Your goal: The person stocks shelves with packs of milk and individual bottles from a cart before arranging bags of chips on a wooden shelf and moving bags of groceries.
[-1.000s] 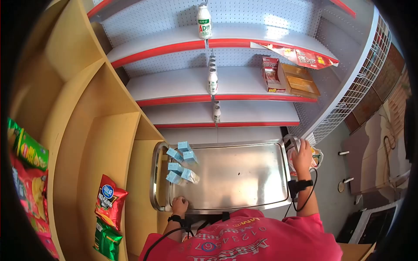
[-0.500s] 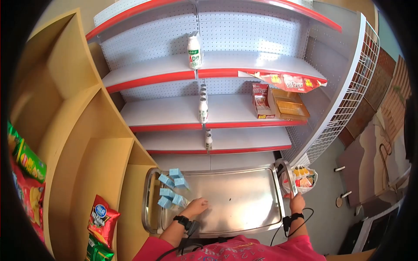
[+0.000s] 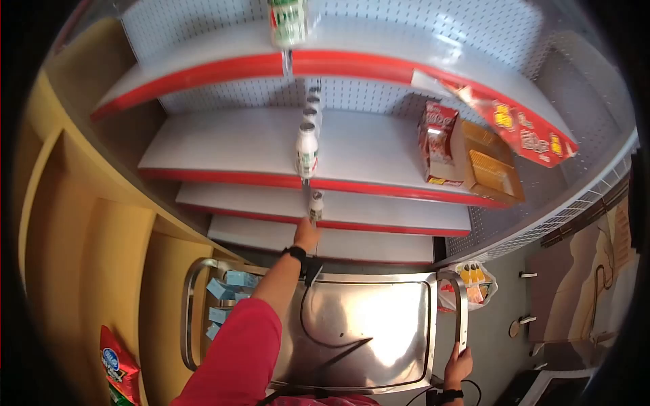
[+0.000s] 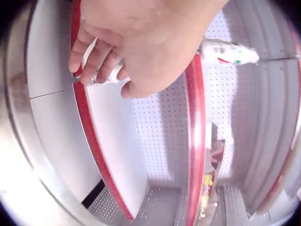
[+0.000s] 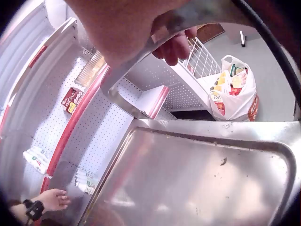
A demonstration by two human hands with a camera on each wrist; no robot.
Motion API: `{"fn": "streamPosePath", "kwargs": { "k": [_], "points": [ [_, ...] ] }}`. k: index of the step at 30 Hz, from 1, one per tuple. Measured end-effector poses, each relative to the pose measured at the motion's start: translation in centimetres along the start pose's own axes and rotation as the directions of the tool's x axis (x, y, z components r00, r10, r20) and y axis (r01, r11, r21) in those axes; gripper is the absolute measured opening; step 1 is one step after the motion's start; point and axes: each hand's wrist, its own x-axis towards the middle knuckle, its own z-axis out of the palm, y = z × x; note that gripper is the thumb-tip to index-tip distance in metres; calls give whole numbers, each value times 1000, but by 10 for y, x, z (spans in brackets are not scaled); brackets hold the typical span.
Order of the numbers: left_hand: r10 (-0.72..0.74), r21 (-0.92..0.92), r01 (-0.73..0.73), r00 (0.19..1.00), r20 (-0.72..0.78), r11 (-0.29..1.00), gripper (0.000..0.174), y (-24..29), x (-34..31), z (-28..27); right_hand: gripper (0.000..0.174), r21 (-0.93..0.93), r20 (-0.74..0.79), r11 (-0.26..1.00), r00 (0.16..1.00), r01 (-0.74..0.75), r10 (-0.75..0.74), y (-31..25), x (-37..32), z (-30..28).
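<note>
My left hand [image 3: 307,235] reaches forward over the trolley to the lower shelf. Its fingers are loosely bent, with the fingertips close to a small white bottle [image 3: 316,205] on that shelf. In the left wrist view the fingers [image 4: 101,59] overlap the bottle and hide much of it. A row of similar white bottles [image 3: 307,152] stands on the shelf above, and a green-labelled bottle [image 3: 289,24] is on the top shelf in view. Low on the right, my right hand [image 3: 459,367] grips the metal handle [image 3: 463,311] of the steel trolley [image 3: 365,352].
Several light-blue boxes [image 3: 220,289] lie at the trolley's left end, partly behind my left arm. An opened red carton [image 3: 440,142] and a brown plastic tray [image 3: 493,169] sit on the middle shelf. A filled plastic bag [image 3: 474,287] is beyond the trolley's right handle. Wooden shelving [image 3: 101,257] borders the left.
My left hand has left the trolley's near edge, passed over the tray and reached the lower shelf. The right hand stays on the handle. The view has shifted closer to the shelves.
</note>
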Motion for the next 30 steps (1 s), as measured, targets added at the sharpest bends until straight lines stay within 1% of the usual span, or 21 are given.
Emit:
{"fn": "streamPosePath", "kwargs": {
  "k": [3, 4, 6, 7, 8, 10, 12, 13, 15, 17, 20, 23, 26, 30],
  "points": [
    [-32, -2, 32, 987, -158, 999, 61, 0, 34, 16, 39, 16, 32, 999, 999, -28, 27, 1, 2, 3],
    [-7, 5, 8, 979, -203, 1000, 65, -1, 42, 21, 37, 56, 12, 998, 1000, -29, 28, -9, 1, -3],
    [60, 13, -59, 959, -277, 998, 71, -8, 58, 33, 38, 91, 34, 995, 999, -35, 32, 5, 2, 7],
    [103, 17, -103, 948, -302, 995, 74, -14, 67, 40, 39, 112, 42, 993, 998, -42, 37, -1, 3, 4],
    [146, 20, -148, 933, -329, 989, 77, -19, 75, 47, 49, -59, 225, 996, 972, -60, 72, -4, 3, -12],
    [112, -24, -123, 953, -282, 992, 76, -21, 92, 55, 48, -30, 169, 999, 984, -45, 50, -14, 2, -15],
    [80, -20, -89, 958, -277, 996, 73, -21, 102, 62, 42, -8, 154, 999, 987, -39, 39, -12, 3, -13],
    [66, 7, -67, 954, -293, 998, 70, -19, 104, 64, 40, -6, 112, 1000, 994, -7, 7, -13, 2, -13],
    [45, 64, -27, 949, -313, 998, 64, -16, 105, 63, 39, -57, 125, 998, 992, -12, 19, -8, 3, -9],
    [30, 124, 11, 947, -319, 992, 59, -11, 102, 59, 39, -41, 113, 999, 993, -10, 14, -6, 3, -6],
    [52, 255, 51, 924, -380, 966, 54, -10, 99, 59, 40, -27, 111, 1000, 994, -6, 9, -8, 4, -8],
    [65, 227, 28, 916, -395, 974, 53, -7, 90, 54, 41, -34, 101, 999, 995, 2, 1, -4, 4, -5],
    [25, 227, 82, 900, -435, 970, 53, -11, 93, 57, 43, -39, 87, 999, 996, -10, 13, -6, 4, -5],
    [14, 267, 106, 910, -414, 958, 52, -11, 94, 53, 45, -57, 118, 997, 991, -49, 55, -3, 4, -3]
  ]
}}
